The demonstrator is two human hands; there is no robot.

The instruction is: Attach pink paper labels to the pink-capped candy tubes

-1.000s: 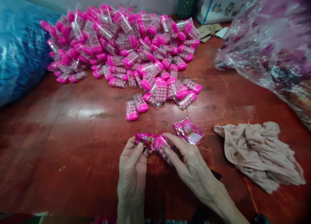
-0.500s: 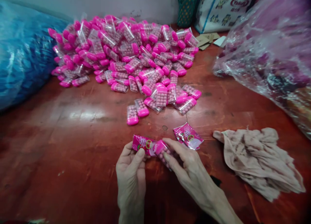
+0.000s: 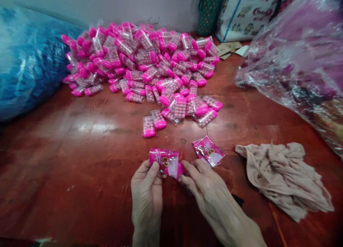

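A: What has changed at the hands?

B: The sleeve (image 3: 164, 161) has slid further over the case (image 3: 180, 169). A second ago much of the clear body and its candy showed; now only the pink cap pokes out at the sleeve's right end. The wrapping looks nearly done.

A: How do the hands hold it?

B: The left hand (image 3: 147, 193) pinches the sleeve's left end between thumb and fingers, closed on it. The right hand (image 3: 207, 190) has its fingertips pressed on the cap end, closed about the case. Both hold it low over the table (image 3: 80, 161), near the front edge.

A: And around them?

B: A small stack of flat sleeves (image 3: 208, 151) lies just right of the hands. The cloth (image 3: 285, 177) sits further right. The pile of cases (image 3: 150, 65) is ahead, its nearest strays well apart from the hands. A blue bag (image 3: 26, 72) is on the left, a clear bag (image 3: 300, 58) on the right.

A: Anything in the way?

B: Nothing lies between the hands and the stack or pile.
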